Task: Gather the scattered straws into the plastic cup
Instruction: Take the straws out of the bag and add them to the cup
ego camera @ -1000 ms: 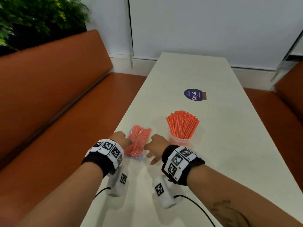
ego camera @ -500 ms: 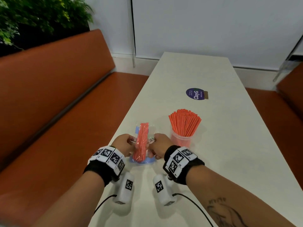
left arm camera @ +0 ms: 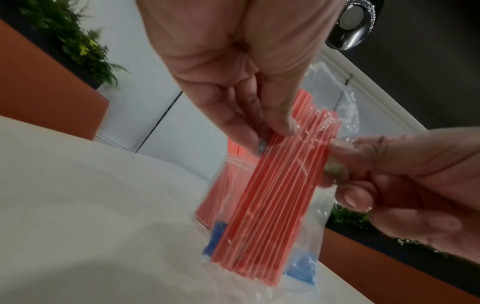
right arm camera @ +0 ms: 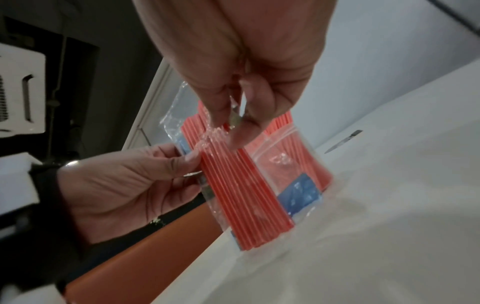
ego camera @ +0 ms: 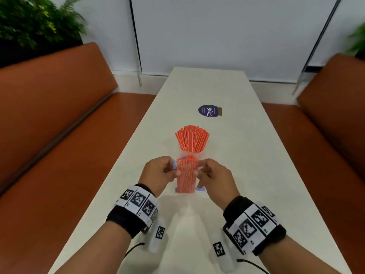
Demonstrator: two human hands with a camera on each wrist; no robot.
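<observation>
A clear plastic bag of orange straws (ego camera: pixel 186 177) stands upright with its blue-printed bottom on the white table (ego camera: pixel 246 175). My left hand (ego camera: pixel 173 169) pinches the bag's left upper edge, and my right hand (ego camera: pixel 199 171) pinches its right upper edge. In the left wrist view my left hand (left arm camera: pixel 265 135) grips the film over the straw bag (left arm camera: pixel 272 195). The right wrist view shows my right hand (right arm camera: pixel 233 127) pinching the film near the top of the bag (right arm camera: pixel 241 195). Just behind it stands the plastic cup (ego camera: pixel 192 154), full of upright orange straws (ego camera: pixel 192 140).
A round purple sticker (ego camera: pixel 208 110) lies farther down the narrow table. Orange benches (ego camera: pixel 49 115) run along both long sides. A green plant (ego camera: pixel 35 22) stands behind the left bench back. The table's left edge is close to my left wrist.
The bag lay flat on the table a second ago. Both hands have taken hold of it, raised it and stood it upright in front of the cup.
</observation>
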